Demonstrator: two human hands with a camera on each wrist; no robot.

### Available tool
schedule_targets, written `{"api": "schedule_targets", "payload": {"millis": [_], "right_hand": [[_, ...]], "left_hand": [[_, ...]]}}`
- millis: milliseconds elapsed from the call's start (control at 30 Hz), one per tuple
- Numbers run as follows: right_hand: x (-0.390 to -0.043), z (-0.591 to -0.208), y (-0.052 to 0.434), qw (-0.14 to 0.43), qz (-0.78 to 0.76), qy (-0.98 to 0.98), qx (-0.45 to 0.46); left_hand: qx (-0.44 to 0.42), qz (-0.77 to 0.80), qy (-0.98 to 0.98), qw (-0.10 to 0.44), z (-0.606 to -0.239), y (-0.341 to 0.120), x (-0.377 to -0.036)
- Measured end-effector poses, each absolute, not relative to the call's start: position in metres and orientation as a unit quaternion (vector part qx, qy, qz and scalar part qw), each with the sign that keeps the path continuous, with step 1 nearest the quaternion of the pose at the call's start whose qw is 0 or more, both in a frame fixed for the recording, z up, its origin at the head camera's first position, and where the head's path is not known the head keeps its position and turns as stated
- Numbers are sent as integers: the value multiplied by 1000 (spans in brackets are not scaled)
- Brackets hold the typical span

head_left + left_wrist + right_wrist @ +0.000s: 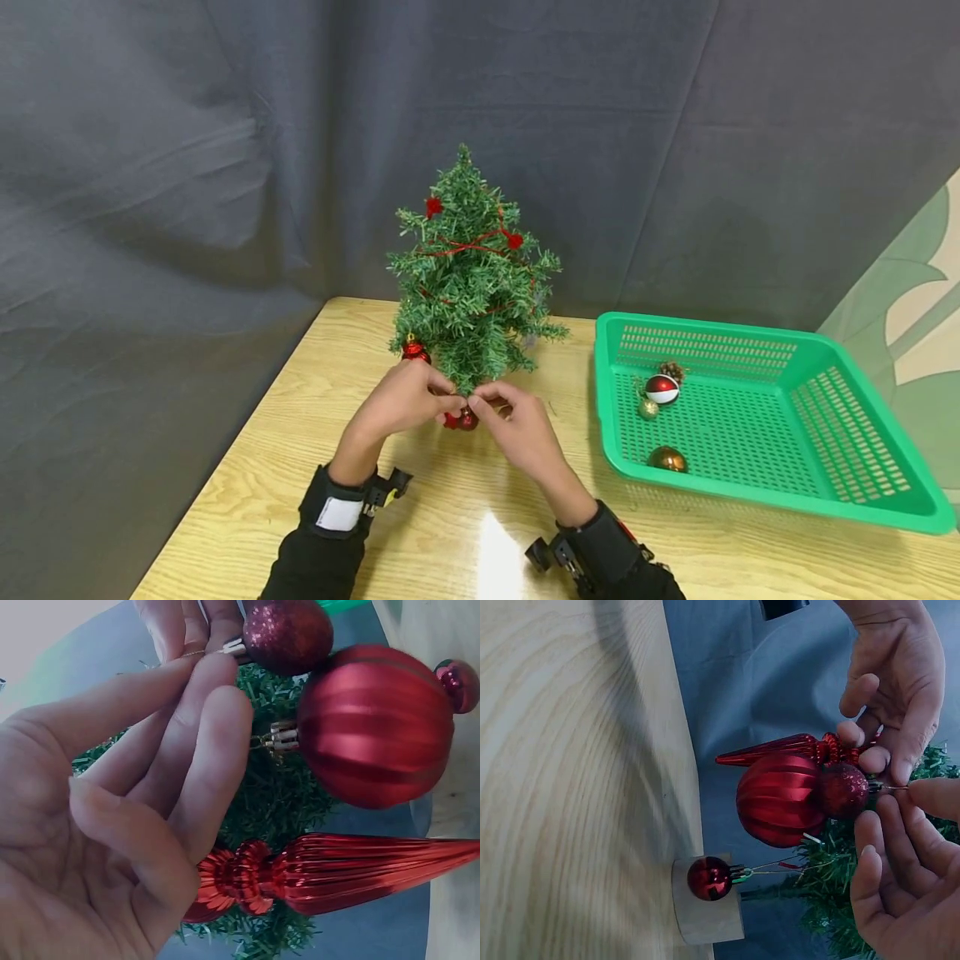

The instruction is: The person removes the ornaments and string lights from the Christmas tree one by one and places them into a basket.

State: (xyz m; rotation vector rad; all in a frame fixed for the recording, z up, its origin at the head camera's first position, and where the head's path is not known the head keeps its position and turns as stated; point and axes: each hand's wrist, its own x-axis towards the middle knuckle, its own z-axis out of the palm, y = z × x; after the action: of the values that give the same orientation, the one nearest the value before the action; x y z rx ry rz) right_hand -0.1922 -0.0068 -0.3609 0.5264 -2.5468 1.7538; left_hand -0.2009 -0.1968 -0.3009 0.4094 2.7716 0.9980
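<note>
Both hands meet at the lower front of a small artificial Christmas tree [472,283]. A small dark red glitter bauble [844,791] hangs by a thin gold loop [896,787] between the fingertips. My left hand [408,400] pinches the loop from one side, and my right hand [521,425] pinches it from the other. Just beside the glitter bauble hangs a larger ribbed red bauble [375,727]. A long pointed red ornament [367,874] hangs near my left fingers. Lower, a small shiny red bauble [709,878] hangs by the tree's pale base [705,922].
To the right stands a green plastic basket [750,492]. In it lie a red and white bauble [662,389], a small gold bauble [648,409], a pine cone [672,372] and a copper bauble [667,458]. A grey curtain [570,150] hangs behind the wooden table [285,433].
</note>
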Motion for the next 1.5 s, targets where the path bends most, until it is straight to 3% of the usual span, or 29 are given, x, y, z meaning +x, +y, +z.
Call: {"api": "schedule_targets", "payload": {"millis": [433,1000,1500], "right_hand": [[-184,-343,3,31,561,-810,167],[-171,-320,24,64,592,-775,214],[-166,-309,40,-1,685,-663,304]], "left_hand": [[143,320,934,70,-283,-189,-188],[244,357,902,12,-281,-179,-173],[298,365,882,-21,-289,-165,-171]]}}
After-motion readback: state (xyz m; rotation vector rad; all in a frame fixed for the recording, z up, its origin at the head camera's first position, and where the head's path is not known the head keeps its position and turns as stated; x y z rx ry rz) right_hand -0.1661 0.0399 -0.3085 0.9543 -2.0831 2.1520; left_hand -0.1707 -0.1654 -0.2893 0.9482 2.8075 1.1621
